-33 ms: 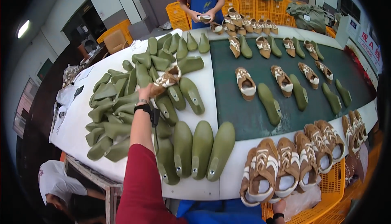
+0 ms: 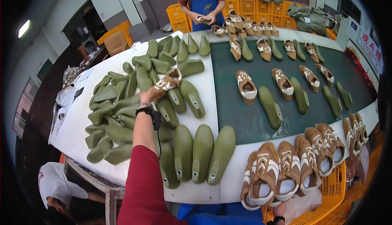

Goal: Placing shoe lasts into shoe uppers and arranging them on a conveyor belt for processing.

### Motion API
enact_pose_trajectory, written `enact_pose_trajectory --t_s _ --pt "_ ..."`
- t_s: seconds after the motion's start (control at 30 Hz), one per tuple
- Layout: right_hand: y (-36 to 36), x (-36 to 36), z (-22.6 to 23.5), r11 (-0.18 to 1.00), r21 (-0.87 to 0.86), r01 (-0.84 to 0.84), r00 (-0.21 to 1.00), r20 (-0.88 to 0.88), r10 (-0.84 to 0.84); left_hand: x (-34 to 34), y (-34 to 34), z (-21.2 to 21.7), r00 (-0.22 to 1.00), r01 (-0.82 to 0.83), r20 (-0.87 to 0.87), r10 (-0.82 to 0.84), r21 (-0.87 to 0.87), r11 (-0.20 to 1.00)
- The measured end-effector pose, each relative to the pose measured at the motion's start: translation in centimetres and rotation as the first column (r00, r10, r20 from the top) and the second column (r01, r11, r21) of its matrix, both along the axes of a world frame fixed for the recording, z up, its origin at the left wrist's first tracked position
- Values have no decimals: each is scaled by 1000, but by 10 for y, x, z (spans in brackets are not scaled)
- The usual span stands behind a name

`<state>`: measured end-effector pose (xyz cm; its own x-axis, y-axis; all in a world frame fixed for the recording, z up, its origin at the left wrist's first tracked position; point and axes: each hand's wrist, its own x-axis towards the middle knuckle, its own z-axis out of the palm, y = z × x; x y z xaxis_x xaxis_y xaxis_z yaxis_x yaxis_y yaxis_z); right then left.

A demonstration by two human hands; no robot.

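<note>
Among the green shoe lasts on the left, my left hand (image 2: 147,97) is closed on the near end of a brown and white shoe upper (image 2: 167,83). That upper lies over several lasts, its opening facing away from me. Three lasts stand in a row in front of me, one of them the green shoe last (image 2: 202,153). At the lower edge, my right hand (image 2: 280,209) is beside a row of brown and white shoe uppers (image 2: 267,172). Its fingers are mostly hidden behind them, so what it touches cannot be made out.
Uppers and lasts sit in rows on a dark green belt (image 2: 228,114). Yellow crates (image 2: 335,188) stand below the near right edge. A co-worker in a blue apron (image 2: 205,8) holds a shoe across the white table (image 2: 77,114). Another person crouches at lower left.
The whole view has shifted very slightly. My left hand keeps its hold on the shoe upper, and the co-worker's shoe is turned a little.
</note>
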<state>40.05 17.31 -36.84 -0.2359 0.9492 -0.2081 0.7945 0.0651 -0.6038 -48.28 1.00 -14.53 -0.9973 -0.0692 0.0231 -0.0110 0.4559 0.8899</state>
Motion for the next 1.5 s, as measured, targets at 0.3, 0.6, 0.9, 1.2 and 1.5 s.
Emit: enact_pose_trajectory --t_s 0.3,0.6,0.9,1.2,1.5 --pt "-13 22 -3 989 25 147 945 293 -148 157 87 86 451 317 -731 -511 -404 858" --pt "-2 48 -11 905 -423 43 991 -96 -92 407 18 181 -549 160 -479 -685 -865 476" --pt "43 104 133 954 32 298 839 -485 -246 472 -34 167 -74 871 -715 -695 -386 305" --pt "-43 -100 372 541 537 -647 504 -232 832 498 -56 97 533 489 -170 -829 862 137" --pt "-63 -161 385 317 583 -748 400 13 917 454 -64 57 386 275 125 -914 930 243"
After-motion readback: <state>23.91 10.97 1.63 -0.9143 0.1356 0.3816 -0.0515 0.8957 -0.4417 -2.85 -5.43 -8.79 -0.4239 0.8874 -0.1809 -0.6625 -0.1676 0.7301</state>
